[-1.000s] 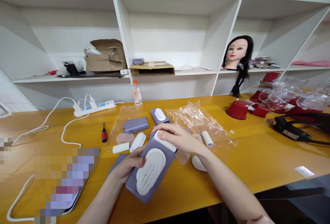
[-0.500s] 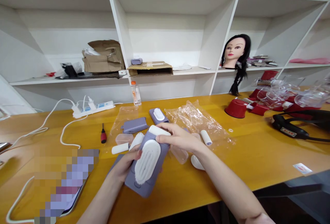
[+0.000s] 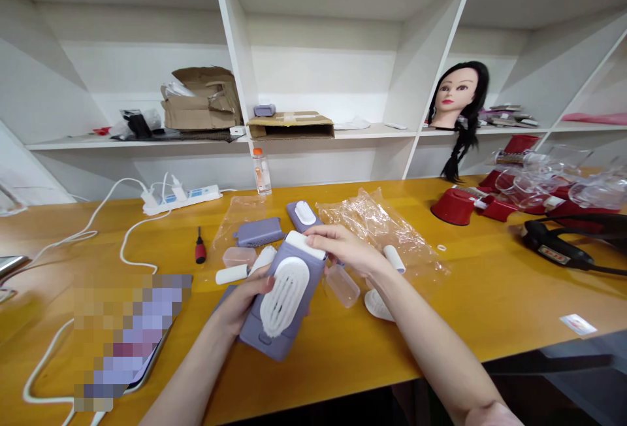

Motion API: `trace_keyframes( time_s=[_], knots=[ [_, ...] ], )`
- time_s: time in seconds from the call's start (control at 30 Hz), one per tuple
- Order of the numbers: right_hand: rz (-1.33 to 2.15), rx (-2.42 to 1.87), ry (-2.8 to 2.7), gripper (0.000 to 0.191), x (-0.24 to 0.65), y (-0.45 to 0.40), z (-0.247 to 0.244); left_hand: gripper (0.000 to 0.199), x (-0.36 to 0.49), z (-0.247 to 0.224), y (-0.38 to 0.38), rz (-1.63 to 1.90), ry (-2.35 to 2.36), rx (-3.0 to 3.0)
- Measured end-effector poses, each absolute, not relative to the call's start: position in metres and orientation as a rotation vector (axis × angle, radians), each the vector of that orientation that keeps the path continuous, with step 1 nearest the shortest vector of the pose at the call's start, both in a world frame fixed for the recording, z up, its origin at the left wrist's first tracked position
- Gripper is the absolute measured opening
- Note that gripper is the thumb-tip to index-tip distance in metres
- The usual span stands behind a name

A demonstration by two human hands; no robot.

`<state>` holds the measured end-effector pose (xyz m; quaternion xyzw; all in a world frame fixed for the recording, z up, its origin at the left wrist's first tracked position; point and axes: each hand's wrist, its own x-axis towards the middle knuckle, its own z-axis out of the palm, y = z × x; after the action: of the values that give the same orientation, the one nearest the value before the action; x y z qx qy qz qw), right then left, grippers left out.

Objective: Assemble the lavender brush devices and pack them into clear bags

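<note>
A purple box-shaped device (image 3: pixel 274 338) with a white oval ridged pad (image 3: pixel 285 295) on its face is tilted up over the table. My left hand (image 3: pixel 245 298) is closed round its left side, the thumb at the pad's edge. At the upper end lies a white roller (image 3: pixel 300 240). My right hand (image 3: pixel 337 243) is closed on that end, fingers against the roller; its far fingertips are hidden. Around the hands lie a purple casing (image 3: pixel 258 232), a smaller purple piece with a white oval (image 3: pixel 304 215), white cylinders (image 3: pixel 232 274) and a clear plastic cup (image 3: pixel 343 285).
Crumpled clear plastic film (image 3: pixel 367 217) spreads behind my right hand. A red-handled screwdriver (image 3: pixel 200 249), a power strip (image 3: pixel 183 198) with white cables and a phone (image 3: pixel 147 341) are on the left. Red bases (image 3: pixel 453 206) and a black strapped device (image 3: pixel 553 246) occupy the right.
My right thumb has shifted from the device's upper corner towards the roller's right end, and more of the roller shows. The whole view has moved slightly.
</note>
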<state>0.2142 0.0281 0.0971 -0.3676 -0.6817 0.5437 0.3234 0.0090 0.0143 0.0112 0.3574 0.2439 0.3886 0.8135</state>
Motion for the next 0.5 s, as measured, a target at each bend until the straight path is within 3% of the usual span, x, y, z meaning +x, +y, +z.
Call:
trace_keyframes(
  time_s=[0.1,0.2,0.3,0.37,0.5],
  knots=[
    [1.304,-1.068,-1.859,0.029,0.224,0.032,0.095,0.043,0.01,0.013,0.014,0.85,0.562,0.762],
    [0.827,-1.403,-2.019,0.037,0.237,0.032,0.087,0.048,0.013,0.017,0.015,0.93,0.631,0.756],
    [0.295,-1.867,-2.251,0.023,0.237,0.027,0.071,0.051,0.017,0.02,0.016,1.063,0.721,0.798],
    [0.25,-2.026,-2.372,0.008,0.229,0.022,0.059,0.052,0.019,0.021,0.017,1.149,0.764,0.82],
    [0.31,-2.054,-2.42,0.027,0.214,0.016,0.048,0.057,0.019,0.021,0.018,1.165,0.762,0.795]
  ],
)
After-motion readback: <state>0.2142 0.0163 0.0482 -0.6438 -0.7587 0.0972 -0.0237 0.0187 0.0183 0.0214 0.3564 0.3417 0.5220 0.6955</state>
